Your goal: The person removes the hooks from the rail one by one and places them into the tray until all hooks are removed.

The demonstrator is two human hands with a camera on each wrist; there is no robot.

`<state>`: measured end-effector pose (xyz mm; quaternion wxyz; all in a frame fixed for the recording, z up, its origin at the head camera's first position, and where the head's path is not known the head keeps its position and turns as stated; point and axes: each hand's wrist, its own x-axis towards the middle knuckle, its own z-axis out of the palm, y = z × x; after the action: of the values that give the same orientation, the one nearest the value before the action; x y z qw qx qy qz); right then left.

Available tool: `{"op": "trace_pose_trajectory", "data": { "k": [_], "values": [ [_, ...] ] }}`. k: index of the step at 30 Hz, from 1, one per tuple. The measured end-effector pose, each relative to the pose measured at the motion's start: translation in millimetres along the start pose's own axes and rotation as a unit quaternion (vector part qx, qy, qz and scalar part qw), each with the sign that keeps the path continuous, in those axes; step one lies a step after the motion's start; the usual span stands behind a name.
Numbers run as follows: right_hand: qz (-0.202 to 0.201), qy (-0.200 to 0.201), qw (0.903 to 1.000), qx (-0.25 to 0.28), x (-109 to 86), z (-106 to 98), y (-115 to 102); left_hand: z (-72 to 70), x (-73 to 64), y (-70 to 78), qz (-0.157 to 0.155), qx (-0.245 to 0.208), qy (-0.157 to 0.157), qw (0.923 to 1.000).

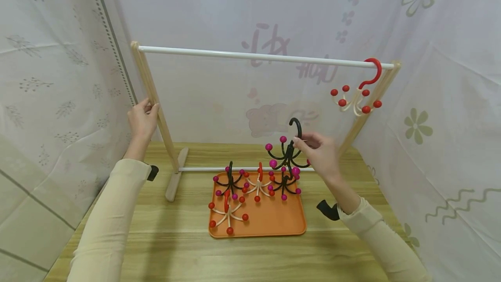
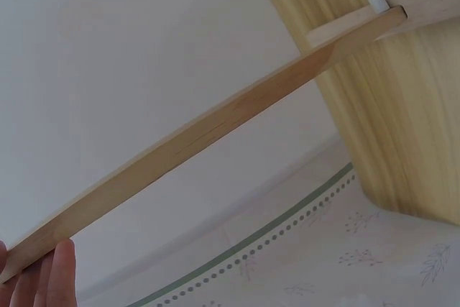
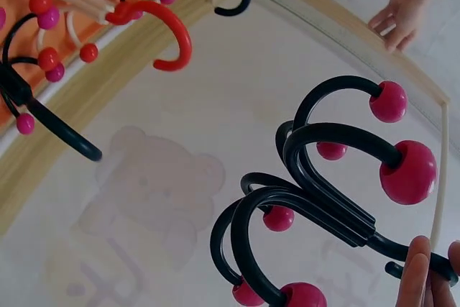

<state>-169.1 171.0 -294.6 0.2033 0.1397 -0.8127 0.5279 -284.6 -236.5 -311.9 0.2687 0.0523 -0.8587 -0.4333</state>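
My right hand (image 1: 322,153) pinches a black multi-arm hanger (image 1: 289,153) with pink ball tips by its hook, above the back right of an orange tray (image 1: 270,221). The right wrist view shows that hanger (image 3: 309,192) large, its hook between the fingertips (image 3: 413,271). At the left, my left hand (image 1: 142,119) grips the wooden upright (image 1: 162,121) of a rack, thumb and fingers on either side of it. On the tray stand two black hangers (image 1: 231,182) with pink balls and two cream hangers (image 1: 228,216) with red hooks and red balls.
A white rod (image 1: 242,55) spans the top of the rack. From its right end hangs a cream hanger (image 1: 356,99) by a red hook. A lower white bar (image 1: 203,169) runs behind the tray. Printed curtains (image 1: 195,12) surround the wooden table (image 1: 188,247).
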Motion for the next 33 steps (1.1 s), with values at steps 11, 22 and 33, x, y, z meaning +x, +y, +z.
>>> {"op": "trace_pose_trajectory", "data": {
  "k": [11,22,33],
  "values": [
    [0.012,-0.027,0.9995,0.015,-14.3,13.7,41.4,-0.3,0.8,-0.7,-0.003,0.002,0.0,1.0],
    [0.035,-0.069,0.9959,0.045,-39.5,24.8,23.9,-0.9,1.6,-1.9,-0.021,-0.001,-0.014,0.9997],
    [0.044,-0.07,0.995,0.057,-64.6,45.7,43.8,-0.5,1.4,-2.1,-0.004,0.006,-0.002,1.0]
  ]
}}
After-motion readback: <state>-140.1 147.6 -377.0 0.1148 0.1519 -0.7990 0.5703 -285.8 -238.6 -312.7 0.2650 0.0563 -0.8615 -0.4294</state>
